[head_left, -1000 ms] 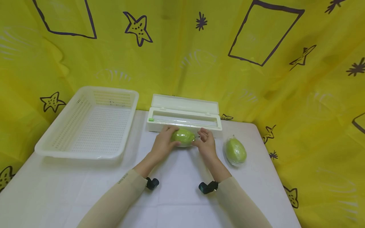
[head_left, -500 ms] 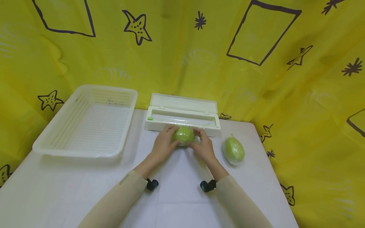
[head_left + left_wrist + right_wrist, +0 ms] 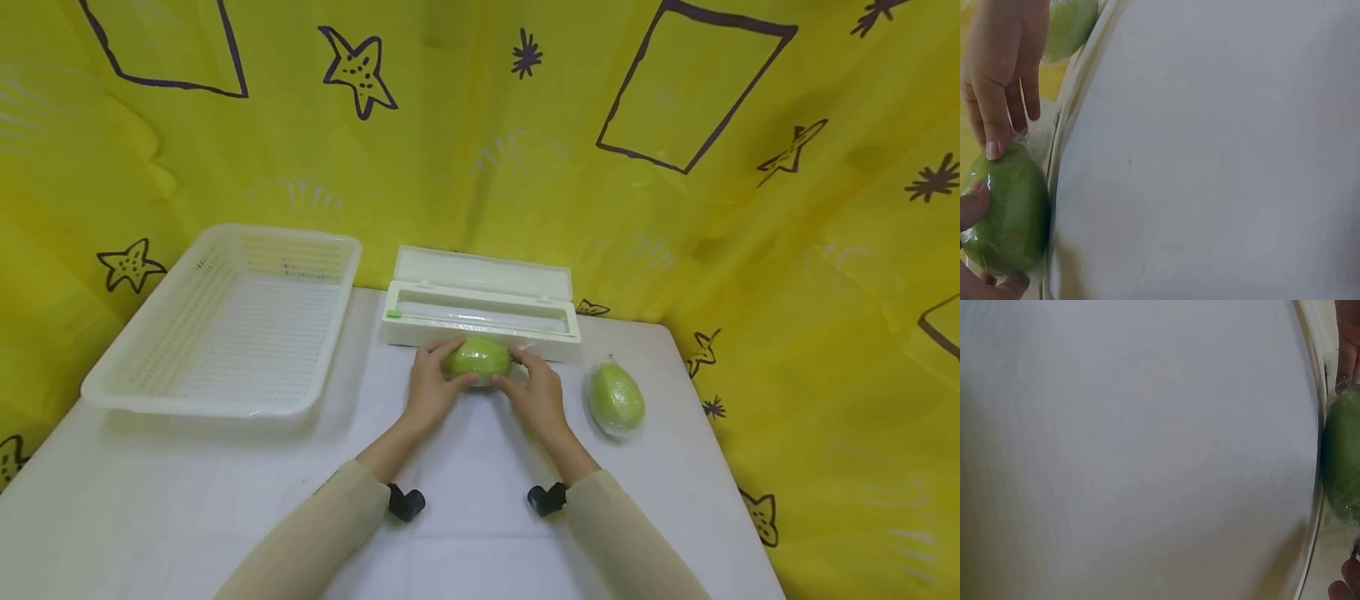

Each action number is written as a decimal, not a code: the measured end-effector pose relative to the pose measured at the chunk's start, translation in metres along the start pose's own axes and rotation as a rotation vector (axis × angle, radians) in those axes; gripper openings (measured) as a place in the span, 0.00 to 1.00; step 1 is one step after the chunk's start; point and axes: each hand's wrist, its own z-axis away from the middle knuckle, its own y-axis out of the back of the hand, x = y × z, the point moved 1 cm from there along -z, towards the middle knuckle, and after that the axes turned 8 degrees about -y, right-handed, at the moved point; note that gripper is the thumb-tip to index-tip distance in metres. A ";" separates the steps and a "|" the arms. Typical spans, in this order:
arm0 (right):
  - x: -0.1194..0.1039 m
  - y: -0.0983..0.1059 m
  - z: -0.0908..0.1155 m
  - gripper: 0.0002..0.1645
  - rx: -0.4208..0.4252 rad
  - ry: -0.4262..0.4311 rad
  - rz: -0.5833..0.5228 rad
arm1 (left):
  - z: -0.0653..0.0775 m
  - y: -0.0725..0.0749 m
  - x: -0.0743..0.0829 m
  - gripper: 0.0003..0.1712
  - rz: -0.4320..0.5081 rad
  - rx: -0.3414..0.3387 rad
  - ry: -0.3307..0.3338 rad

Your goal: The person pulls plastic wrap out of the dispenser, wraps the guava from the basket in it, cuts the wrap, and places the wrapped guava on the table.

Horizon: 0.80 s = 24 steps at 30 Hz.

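Observation:
In the head view a green, oval fruit (image 3: 480, 360) in shiny clear film lies just in front of a white cling film dispenser (image 3: 483, 340). My left hand (image 3: 432, 383) grips its left end, thumb in front and fingers behind. At the other end my right hand (image 3: 537, 390) holds it between thumb and fingers. Seen from the left wrist, the wrapped fruit (image 3: 1013, 209) has loose film bunched at the end near the right hand (image 3: 1007, 69). The right wrist view catches only one side of the fruit (image 3: 1342, 456), with a dark stem at its lower end.
The dispenser's lid (image 3: 483, 273) stands up, showing a film roll (image 3: 480, 316) and a green slider (image 3: 393, 314). To the right lies a second wrapped green fruit (image 3: 617, 398). A white plastic basket (image 3: 213, 408) is at the left; a yellow curtain (image 3: 465, 125) hangs behind the table.
My right hand has come in from beside the stem to hold the fruit's right end. The fruit has shifted slightly left, with my left hand still on it.

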 end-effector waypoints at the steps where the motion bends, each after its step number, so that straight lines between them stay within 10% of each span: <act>1: 0.000 0.000 0.000 0.35 -0.005 0.008 0.031 | -0.001 0.001 0.000 0.40 -0.016 -0.002 -0.010; 16: -0.009 0.004 0.010 0.40 -0.087 -0.012 0.058 | -0.005 0.014 -0.006 0.41 -0.148 -0.107 -0.120; 24: 0.002 0.026 0.013 0.43 -0.026 -0.045 -0.087 | 0.009 0.041 0.001 0.33 -0.001 -0.039 -0.113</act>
